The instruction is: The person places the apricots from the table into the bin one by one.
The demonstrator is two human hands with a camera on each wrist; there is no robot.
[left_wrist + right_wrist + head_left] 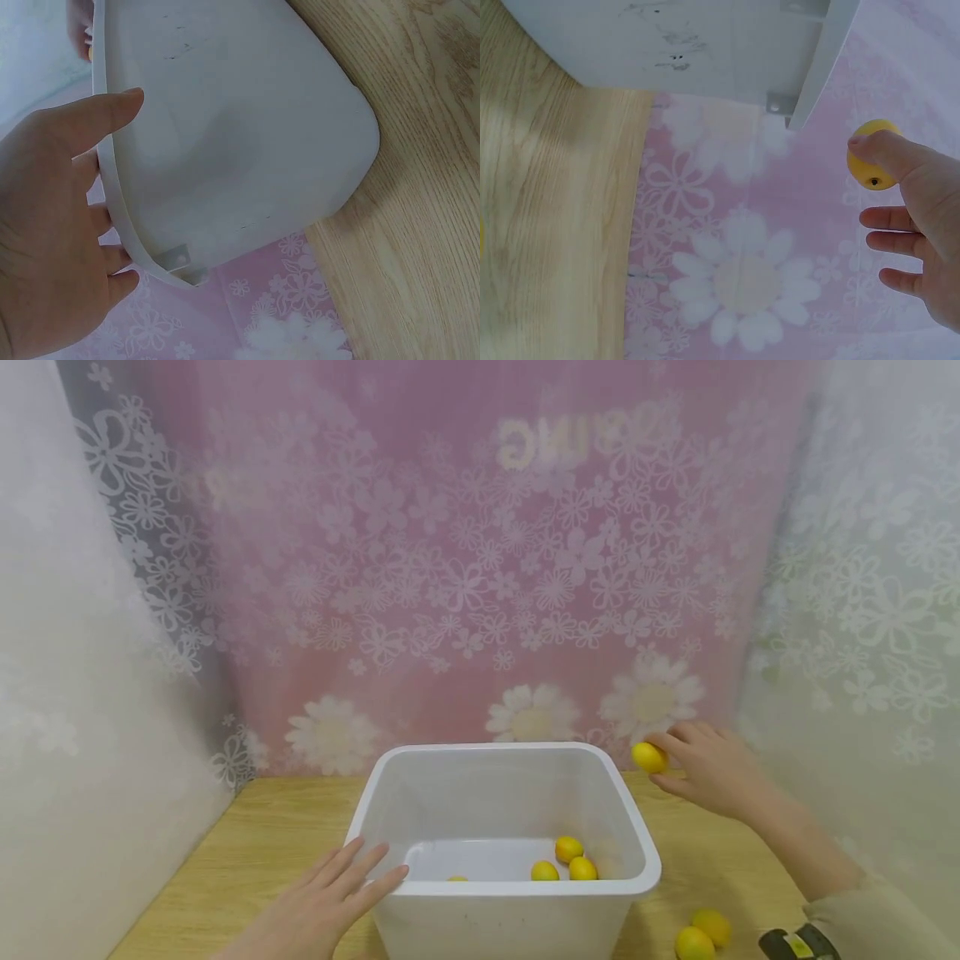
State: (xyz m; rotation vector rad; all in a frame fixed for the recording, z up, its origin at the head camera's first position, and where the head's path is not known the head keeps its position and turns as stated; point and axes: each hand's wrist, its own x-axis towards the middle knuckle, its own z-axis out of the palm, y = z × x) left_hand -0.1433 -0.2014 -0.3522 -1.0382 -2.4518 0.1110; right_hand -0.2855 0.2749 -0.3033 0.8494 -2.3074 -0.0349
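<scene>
A yellow lemon [648, 757] is pinched between the thumb and fingertips of my right hand [701, 768], raised beyond the right rim of a white plastic bin [502, 888]. From the right wrist view, the thumb lies across the lemon [874, 174] and the other fingers stretch out below it. My left hand [318, 893] rests at the bin's front left corner, its fingers spread and fairly straight. In the left wrist view its thumb [112, 116] lies over the outer wall, with the other fingers partly hidden behind the rim. Several lemons [568, 849] lie inside the bin, mostly toward its right side.
Two more lemons [695, 943] sit together on the wood-grain table [292, 827], right of the bin. A pink flowered sheet [465, 568] hangs behind, and pale flowered sheets [862, 610] stand at both sides. A dark band [799, 942] circles the right sleeve.
</scene>
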